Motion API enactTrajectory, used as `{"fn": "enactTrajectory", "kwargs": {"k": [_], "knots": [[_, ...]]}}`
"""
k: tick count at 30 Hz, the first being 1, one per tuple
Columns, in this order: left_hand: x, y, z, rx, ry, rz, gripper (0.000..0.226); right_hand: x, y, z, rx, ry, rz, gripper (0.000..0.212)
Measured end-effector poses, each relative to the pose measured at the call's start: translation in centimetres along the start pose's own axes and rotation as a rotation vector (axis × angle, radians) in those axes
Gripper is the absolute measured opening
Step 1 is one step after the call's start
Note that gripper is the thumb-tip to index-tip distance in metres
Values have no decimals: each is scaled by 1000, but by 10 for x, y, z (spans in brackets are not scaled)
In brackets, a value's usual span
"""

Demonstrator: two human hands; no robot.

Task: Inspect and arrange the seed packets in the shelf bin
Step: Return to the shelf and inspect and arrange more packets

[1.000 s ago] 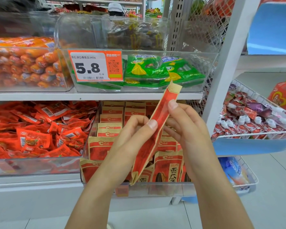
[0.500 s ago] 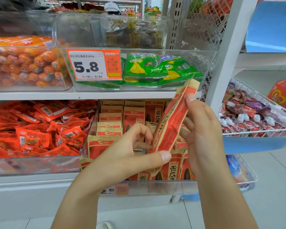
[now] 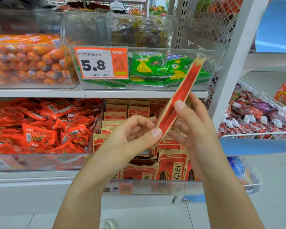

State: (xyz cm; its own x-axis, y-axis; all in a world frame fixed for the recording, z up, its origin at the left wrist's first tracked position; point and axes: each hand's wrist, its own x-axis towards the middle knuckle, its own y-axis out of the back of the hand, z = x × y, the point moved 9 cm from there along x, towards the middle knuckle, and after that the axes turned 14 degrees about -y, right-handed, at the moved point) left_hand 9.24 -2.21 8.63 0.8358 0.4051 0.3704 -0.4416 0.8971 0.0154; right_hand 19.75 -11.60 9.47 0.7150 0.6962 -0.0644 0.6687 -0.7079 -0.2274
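Head view: my left hand [image 3: 132, 138] and right hand [image 3: 193, 129] pinch one seed packet [image 3: 178, 100] edge-on, tilted toward 1 o'clock, above the bin [image 3: 155, 187].

Held packet [image 3: 180, 103] at frame centre, tilted toward upper right, between left hand [image 3: 135, 136] and right hand [image 3: 193, 129], in front of shelf bin [image 3: 155, 185] of upright packets [image 3: 172, 166]. Left of that bin, sachets [image 3: 40, 126]. On the shelf above, price tag [image 3: 101, 62] before green bags [image 3: 155, 68]; sausages [image 3: 28, 60] at upper left. Wire basket [image 3: 257, 134] at right.
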Motion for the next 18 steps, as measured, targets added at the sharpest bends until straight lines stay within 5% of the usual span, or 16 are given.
{"fn": "enactTrajectory", "kwargs": {"k": [10, 18], "knots": [[-1, 0, 28, 215, -168, 31, 14, 3, 14, -6, 69, 94, 65, 69], [1, 2, 25, 318, -199, 4, 17, 6, 12, -2, 10, 79, 22, 68]]}}
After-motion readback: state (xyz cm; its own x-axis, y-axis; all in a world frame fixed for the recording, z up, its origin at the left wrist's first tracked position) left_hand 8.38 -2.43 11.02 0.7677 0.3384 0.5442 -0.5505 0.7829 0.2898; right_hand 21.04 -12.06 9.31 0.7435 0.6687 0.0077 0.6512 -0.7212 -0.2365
